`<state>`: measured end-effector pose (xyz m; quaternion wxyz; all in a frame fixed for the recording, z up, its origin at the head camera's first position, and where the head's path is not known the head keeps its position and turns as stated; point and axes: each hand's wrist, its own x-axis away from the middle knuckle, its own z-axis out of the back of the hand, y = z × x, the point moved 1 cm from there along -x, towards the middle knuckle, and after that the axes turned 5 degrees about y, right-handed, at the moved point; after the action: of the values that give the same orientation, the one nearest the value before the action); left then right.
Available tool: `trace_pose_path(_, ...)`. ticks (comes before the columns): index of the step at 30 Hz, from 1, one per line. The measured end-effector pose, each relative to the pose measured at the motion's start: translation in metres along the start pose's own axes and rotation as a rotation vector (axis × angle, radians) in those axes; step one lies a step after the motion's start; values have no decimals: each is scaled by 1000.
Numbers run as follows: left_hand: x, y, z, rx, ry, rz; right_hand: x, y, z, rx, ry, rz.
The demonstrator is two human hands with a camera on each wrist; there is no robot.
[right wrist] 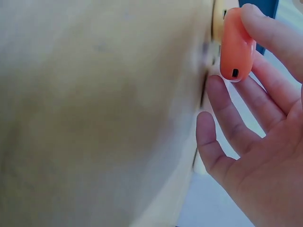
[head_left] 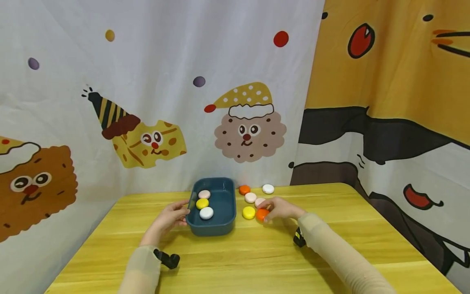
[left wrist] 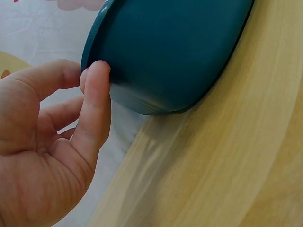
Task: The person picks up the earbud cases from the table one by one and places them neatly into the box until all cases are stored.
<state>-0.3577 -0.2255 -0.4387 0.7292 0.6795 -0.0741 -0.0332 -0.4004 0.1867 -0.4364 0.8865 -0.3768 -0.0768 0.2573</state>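
Observation:
My left hand (head_left: 169, 216) grips the left rim of a dark blue-green plastic bin (head_left: 225, 206), thumb and fingers pinching the edge in the left wrist view. Inside the bin, along its left side, lie a pale pink disc (head_left: 204, 194), a yellow disc (head_left: 202, 203) and a white disc (head_left: 206, 213). To the right of the bin, my right hand (head_left: 282, 208) pinches a glossy orange disc (head_left: 262, 214) low over the table. The right wrist view shows this rounded orange disc (right wrist: 236, 45) with a small black rectangle on its edge and the thumb across one face.
Around the right hand are another yellow disc (head_left: 248, 212), two pale pink discs (head_left: 251, 197), a second orange disc (head_left: 244, 189) and a white disc (head_left: 268, 188). The wooden table (head_left: 227, 265) ends at a cartoon-printed curtain (head_left: 165, 81) behind and at the right.

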Motion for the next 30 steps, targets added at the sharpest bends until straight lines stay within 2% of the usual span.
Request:
trace_pose_path(5,0,0,1,-9,-2,-5,-3,-6,10,3,29,1)
trace_pose_path(13,0,1,1,-21,-1,-2,-8,-16,22,-75,48,-9)
trace_pose_path(18,1,2,0,-25,-13,-9,-9,-20,27,-44,70,11)
trace_pose_path(22,1,2,0,-32,7,4,-9,-26,30,-6,87,24)
trace_pose_path(30,2,1,0,-44,10,1,-11,-33,39,-35,85,3)
